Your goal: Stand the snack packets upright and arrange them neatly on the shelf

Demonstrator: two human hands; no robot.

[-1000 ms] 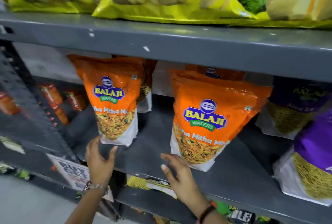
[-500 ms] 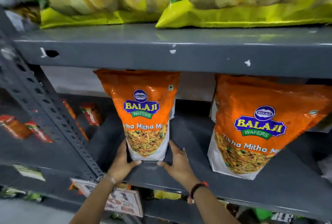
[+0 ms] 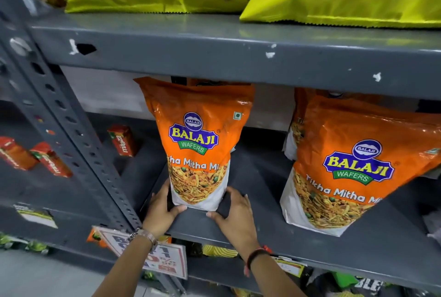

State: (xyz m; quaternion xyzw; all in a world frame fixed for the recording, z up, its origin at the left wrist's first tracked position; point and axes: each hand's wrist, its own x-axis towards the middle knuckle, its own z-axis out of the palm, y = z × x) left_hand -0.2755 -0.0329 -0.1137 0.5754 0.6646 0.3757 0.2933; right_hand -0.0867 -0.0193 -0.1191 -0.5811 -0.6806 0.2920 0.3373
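Observation:
An orange Balaji snack packet [image 3: 199,139] stands upright on the grey shelf [image 3: 260,227], near its left end. My left hand [image 3: 162,208] grips the packet's lower left corner and my right hand [image 3: 235,213] grips its lower right corner. A second orange Balaji packet [image 3: 353,165] stands to the right, leaning slightly, with another packet partly hidden behind it. The top of each packet reaches the underside of the shelf above.
A perforated grey upright [image 3: 78,134] stands just left of my left hand. Small red juice cartons [image 3: 123,140] sit on the neighbouring rack. Yellow chip bags [image 3: 334,8] lie on the upper shelf. A printed price sign [image 3: 152,256] hangs below the shelf edge.
Both hands went from open in front of the shelf to gripping the base of the left orange packet. My view has shifted left and closer.

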